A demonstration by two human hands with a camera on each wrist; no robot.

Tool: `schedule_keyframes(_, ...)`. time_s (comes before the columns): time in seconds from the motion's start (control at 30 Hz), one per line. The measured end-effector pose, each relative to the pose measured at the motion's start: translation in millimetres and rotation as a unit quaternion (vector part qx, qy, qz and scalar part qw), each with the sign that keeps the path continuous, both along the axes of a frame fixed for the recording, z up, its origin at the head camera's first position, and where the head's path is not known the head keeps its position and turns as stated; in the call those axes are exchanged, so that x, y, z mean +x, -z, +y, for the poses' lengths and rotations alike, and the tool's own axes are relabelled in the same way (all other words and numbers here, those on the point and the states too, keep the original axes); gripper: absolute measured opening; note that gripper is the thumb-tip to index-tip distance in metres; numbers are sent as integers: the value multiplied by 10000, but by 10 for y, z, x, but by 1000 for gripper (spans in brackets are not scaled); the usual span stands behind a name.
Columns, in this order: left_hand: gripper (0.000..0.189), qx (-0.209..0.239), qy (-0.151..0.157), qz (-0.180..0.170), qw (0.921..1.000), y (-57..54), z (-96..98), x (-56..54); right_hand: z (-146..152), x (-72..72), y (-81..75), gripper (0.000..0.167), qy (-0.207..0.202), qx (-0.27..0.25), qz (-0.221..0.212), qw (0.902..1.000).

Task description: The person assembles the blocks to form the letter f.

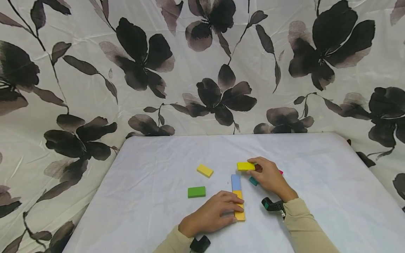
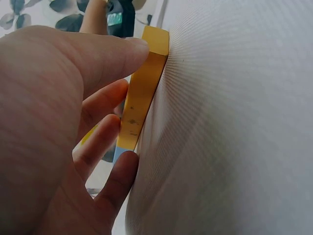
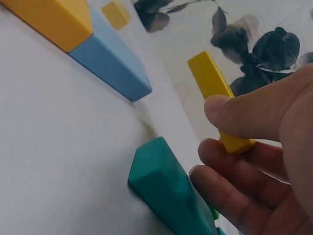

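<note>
"What is the right hand (image 1: 269, 177) doing?"

"It's pinching a bright yellow block (image 1: 245, 166) by one end, thumb against fingers, just right of centre in the head view. In the right wrist view that block is showing at the upper right, against the flowered backdrop (image 1: 177, 70)."

"And the left hand (image 1: 218, 212)?"

"It's lying lower down, near the bottom centre, its fingers loosely spread and their tips touching an orange stretch (image 1: 239, 217). The fingers are covering part of it, so I can't tell whether it's one block or more."

"Is anything joining it?"

"A blue block (image 1: 235, 182) is continuing the line, touching the upper end of the orange."

"What's lying around them?"

"A paler yellow block (image 1: 205, 170) is sitting slantwise, left of the blue one, and a green block (image 1: 196, 192) is lying below that, farther left. A teal block (image 1: 254, 181) is resting just beside the right hand's fingers, and a pink piece (image 1: 281, 172) is peeking out behind that hand, mostly hidden."

"On what?"

"They're all lying on the white cloth (image 1: 142, 196) filling the lower half of the frame."
</note>
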State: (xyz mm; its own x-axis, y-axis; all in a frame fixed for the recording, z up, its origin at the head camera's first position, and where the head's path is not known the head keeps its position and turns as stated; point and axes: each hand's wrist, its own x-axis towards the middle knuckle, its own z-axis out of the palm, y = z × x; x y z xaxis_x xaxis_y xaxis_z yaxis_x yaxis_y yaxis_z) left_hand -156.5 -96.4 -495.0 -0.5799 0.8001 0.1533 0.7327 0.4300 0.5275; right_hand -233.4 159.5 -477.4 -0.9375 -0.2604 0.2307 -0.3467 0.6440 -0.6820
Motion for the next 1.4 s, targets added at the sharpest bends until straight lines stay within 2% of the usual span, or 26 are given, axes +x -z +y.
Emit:
schedule_keyframes(0.43,29,-4,-17,1,10000,13,0,-15,132,159,27,40,136,-121,22,9998)
schedule_keyframes(0.67,30,17,15,-34,10000,4,2,-11,222,210,81,41,423,-229,-168,9987)
schedule_keyframes(0.87,30,27,0,-67,10000,0,13,-4,251,246,84,40,478,-213,-274,9983)
schedule_keyframes(1.2,30,19,13,59,10000,-14,9,-2,207,227,107,39,222,-360,118,9990)
schedule_keyframes(1.4,30,-35,-25,42,10000,-18,-5,-1,156,197,112,39,184,-279,261,9991)
